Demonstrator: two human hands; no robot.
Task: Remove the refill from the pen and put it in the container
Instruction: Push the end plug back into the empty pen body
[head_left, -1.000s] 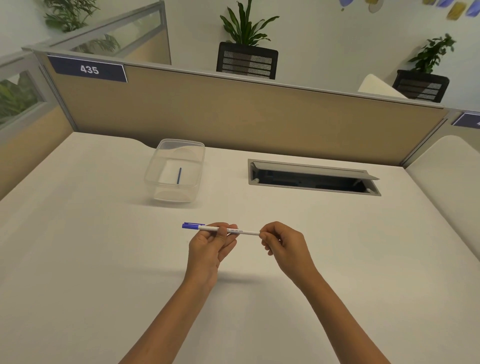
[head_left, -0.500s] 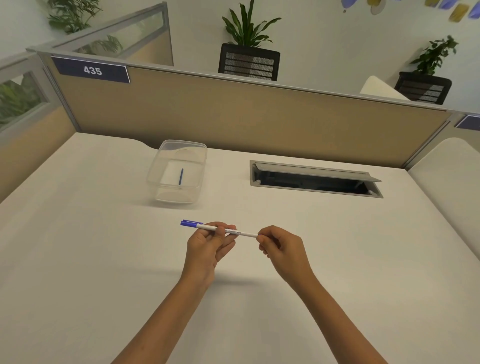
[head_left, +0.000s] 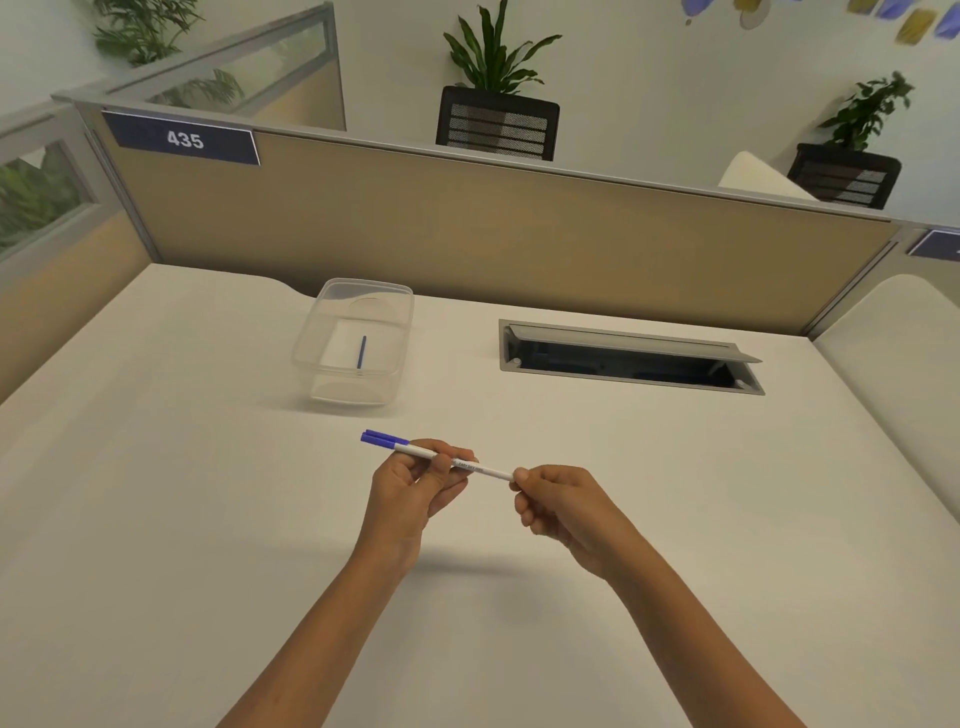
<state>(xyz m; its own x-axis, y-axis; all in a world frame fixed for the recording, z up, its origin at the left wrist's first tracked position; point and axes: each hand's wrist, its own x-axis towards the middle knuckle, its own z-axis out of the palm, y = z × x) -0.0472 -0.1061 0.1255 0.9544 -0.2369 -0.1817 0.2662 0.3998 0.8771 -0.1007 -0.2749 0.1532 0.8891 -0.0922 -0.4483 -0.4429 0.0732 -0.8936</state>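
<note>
A: What has changed in the last second?

B: Very little. Both hands hold the pen above the bench much as they did 1 second ago. The left hand is closed around the barrel near the blue cap. The right hand is closed on the other end, fingertips pinching right at the tip of the white barrel.

A: So has the refill come out?

B: Not that I can see. No thin tube shows between the hands, and the gap between them looks about the same as before. The pen has kept its tilt, cap end up and to the left. The whole view has drifted a touch, which I read as the head moving, not the pen.

A: What does that tell you about the task?

B: I judge the person is working the tip end loose, by twisting or pulling. The right fingers hide that end, so I cannot tell which.

A: And the container?

B: The clear container stands on the bench beyond the left hand, well apart from the pen. 1 thin blue stick already lies inside it, possibly a refill. Beside it to the right is an open cable hatch.
</note>
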